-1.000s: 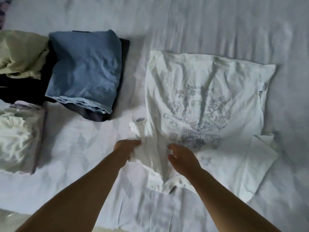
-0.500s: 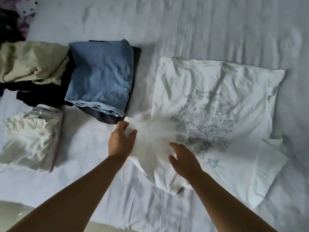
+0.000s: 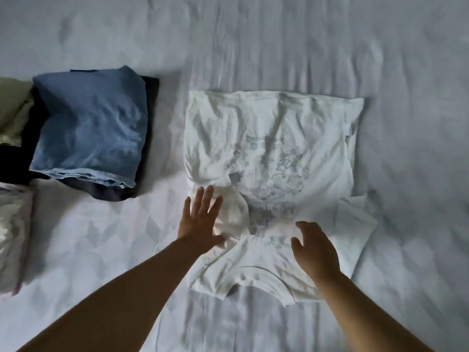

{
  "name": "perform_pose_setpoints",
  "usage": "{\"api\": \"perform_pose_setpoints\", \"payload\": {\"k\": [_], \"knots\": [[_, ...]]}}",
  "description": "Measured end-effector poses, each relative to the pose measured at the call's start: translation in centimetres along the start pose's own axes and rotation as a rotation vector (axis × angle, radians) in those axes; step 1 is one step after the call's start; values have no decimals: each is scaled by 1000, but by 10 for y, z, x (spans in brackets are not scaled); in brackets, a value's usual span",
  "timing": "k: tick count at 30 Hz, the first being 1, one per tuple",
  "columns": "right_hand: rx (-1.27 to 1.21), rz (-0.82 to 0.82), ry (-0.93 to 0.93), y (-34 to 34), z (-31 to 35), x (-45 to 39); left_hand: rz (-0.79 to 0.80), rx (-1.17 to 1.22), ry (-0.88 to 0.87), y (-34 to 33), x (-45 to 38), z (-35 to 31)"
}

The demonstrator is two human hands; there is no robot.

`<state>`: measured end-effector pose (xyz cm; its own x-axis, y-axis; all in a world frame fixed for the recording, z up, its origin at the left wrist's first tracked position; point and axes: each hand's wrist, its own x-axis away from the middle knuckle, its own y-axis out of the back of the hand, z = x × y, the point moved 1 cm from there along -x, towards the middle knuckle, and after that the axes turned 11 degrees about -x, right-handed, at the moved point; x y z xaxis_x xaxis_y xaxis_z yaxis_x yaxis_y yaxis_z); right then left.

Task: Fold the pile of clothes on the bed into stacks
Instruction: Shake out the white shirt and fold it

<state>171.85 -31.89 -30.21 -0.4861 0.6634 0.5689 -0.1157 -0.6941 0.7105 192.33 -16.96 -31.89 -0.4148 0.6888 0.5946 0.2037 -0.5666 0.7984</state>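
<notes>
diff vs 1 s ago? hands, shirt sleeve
The left hand let go of the left sleeve after folding it inward over the white T-shirt; it now presses it flat, fingers straight. The right hand shifted right, off the chest. The right sleeve stays unfolded, and the blue stack is untouched.

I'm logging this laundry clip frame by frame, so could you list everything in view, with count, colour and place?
T-shirt: one, white with grey print, spread at centre, left sleeve folded in.
Blue garment: one, folded, on a dark garment, at left.
Olive garment: one, far left edge.
White ruffled garment: one, lower left edge.
Bedsheet: one, pale, wrinkled, under everything.
Left hand: one, flat on folded sleeve.
Right hand: one, fingers relaxed, over shirt's near part.
</notes>
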Motion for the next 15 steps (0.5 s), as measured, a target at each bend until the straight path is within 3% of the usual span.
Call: {"api": "perform_pose_setpoints", "payload": {"k": [4,9,12,15], "knots": [[-13,-171,-64,19,-35,0,148,-127,52,-8,-17,3],[-92,-392,-88,46,-78,-14,7,-87,-44,-5,-30,-12],[-246,-377,-54,59,-95,-27,-97,-84,-146,1,-35,-39],[-412,-213,-84,71,-109,-39,-48,42,-159,10,-38,-66]]}}
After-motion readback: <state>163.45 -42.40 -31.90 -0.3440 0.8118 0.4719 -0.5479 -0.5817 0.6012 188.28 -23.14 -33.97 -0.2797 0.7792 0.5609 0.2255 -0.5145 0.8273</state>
